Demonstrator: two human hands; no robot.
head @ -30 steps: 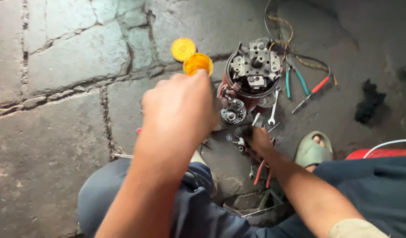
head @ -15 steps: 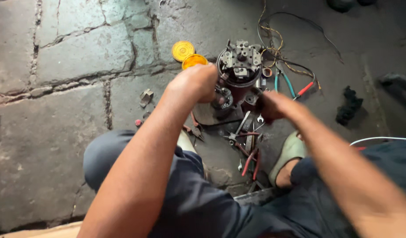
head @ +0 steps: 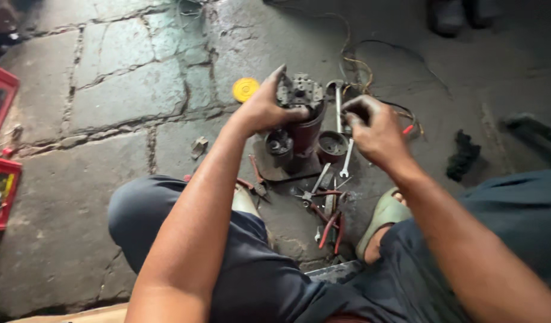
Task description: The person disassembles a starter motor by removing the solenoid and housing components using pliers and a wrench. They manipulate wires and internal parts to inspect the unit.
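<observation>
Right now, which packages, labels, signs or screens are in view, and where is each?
Yellow round lid: flat on the stone floor, left of the motor held by the left hand.
Red tray: far left edge, rectangular, small parts inside.
No labels, signs or screens can be made out.

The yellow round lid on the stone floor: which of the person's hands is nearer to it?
Left. The left hand grips the motor just right of the yellow lid; the right hand is farther right, beyond the motor.
</observation>
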